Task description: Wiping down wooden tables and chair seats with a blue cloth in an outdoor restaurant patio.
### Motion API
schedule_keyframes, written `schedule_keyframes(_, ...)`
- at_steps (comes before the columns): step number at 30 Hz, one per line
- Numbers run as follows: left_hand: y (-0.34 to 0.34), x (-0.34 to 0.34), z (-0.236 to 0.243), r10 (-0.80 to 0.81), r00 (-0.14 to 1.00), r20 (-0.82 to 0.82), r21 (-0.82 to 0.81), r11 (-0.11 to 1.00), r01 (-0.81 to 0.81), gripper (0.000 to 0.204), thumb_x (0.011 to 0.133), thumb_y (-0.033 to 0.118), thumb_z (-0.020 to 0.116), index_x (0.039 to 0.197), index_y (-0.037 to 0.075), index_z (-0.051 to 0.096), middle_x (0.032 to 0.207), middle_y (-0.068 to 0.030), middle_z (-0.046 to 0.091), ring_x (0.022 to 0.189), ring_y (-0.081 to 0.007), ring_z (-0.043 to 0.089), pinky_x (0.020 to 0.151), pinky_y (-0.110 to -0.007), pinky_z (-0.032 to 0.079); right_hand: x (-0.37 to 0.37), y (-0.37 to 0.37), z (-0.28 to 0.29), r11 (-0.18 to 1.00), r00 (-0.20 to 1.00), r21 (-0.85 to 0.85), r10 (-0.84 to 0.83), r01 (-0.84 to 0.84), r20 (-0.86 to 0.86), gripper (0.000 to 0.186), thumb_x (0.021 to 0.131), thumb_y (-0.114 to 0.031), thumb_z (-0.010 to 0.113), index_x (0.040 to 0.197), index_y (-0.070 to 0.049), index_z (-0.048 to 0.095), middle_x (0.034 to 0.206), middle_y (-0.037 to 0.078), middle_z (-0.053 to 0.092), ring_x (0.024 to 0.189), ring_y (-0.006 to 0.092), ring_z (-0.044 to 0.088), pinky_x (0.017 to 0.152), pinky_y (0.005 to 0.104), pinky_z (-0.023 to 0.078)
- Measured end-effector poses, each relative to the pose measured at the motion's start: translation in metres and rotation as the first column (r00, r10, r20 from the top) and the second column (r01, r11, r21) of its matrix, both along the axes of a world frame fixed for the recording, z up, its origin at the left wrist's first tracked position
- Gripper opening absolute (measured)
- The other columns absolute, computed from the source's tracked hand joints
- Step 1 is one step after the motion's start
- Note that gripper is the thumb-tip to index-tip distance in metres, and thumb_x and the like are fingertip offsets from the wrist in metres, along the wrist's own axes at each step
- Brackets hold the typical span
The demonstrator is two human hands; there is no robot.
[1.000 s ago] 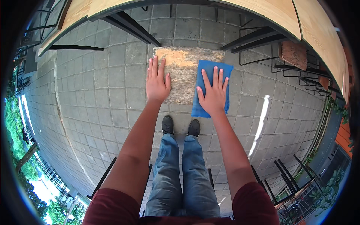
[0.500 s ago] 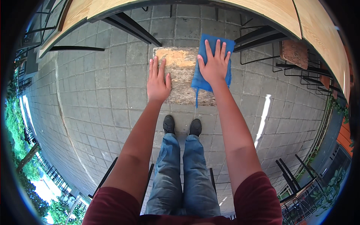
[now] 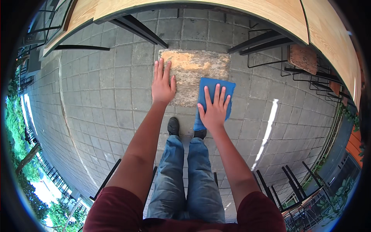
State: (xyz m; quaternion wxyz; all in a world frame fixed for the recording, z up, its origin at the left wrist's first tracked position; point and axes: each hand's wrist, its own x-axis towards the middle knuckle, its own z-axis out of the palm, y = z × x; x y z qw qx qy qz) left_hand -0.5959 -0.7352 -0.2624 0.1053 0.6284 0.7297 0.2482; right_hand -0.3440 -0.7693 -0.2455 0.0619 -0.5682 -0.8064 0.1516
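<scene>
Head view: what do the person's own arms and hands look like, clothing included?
Short dark maroon sleeves cover the upper arms, ending above the elbows. Below them the forearms are bare. The left hand and right hand are ungloved, five-fingered; no watch, bracelet or ring shows, and no cables or markings.

We are seeing a pale wooden table [image 3: 270, 13] curving along the top, grey paving [image 3: 96, 100] stretching beneath it, a brown-topped stool [image 3: 302, 58] standing toward the right, and green foliage [image 3: 16, 133] showing at the far left edge.
</scene>
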Motion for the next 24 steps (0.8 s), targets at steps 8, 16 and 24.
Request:
schedule_keyframes(8,0.001,-0.005,0.0,-0.019,1.0,0.006,-0.009,1.0,0.019,0.06,0.105,0.02,0.056,0.163,0.01,0.047,0.177,-0.0208,0.03,0.164,-0.0457,0.025,0.129,-0.051,0.034,-0.037,0.072,-0.009,0.997,0.999,0.075,-0.019,0.022,-0.03,0.073,0.105,-0.05,0.058,0.171,-0.026,0.039,0.18,0.022,0.019,0.166,0.0465,0.014,0.131,0.0676,0.008)
schedule_keyframes(16,0.002,-0.002,0.0,-0.026,0.998,0.049,-0.024,0.999,0.027,0.062,0.106,0.021,0.055,0.166,0.01,0.043,0.177,-0.0231,0.025,0.164,-0.0471,0.023,0.129,-0.053,0.033,-0.065,0.172,-0.022,0.975,0.999,0.218,-0.048,0.043,0.019,0.068,0.106,-0.053,0.055,0.168,-0.028,0.043,0.175,0.021,0.034,0.165,0.044,0.021,0.131,0.0672,0.011)
schedule_keyframes(24,-0.002,-0.005,-0.001,0.072,0.993,0.092,-0.001,0.997,-0.073,0.07,0.104,0.023,0.06,0.167,0.006,0.036,0.176,-0.0307,0.021,0.161,-0.0498,0.027,0.127,-0.054,0.036,-0.063,0.1,-0.008,0.993,0.999,0.117,-0.034,0.034,0.003,0.071,0.105,-0.047,0.058,0.17,-0.026,0.04,0.18,0.021,0.022,0.166,0.046,0.014,0.131,0.067,0.008)
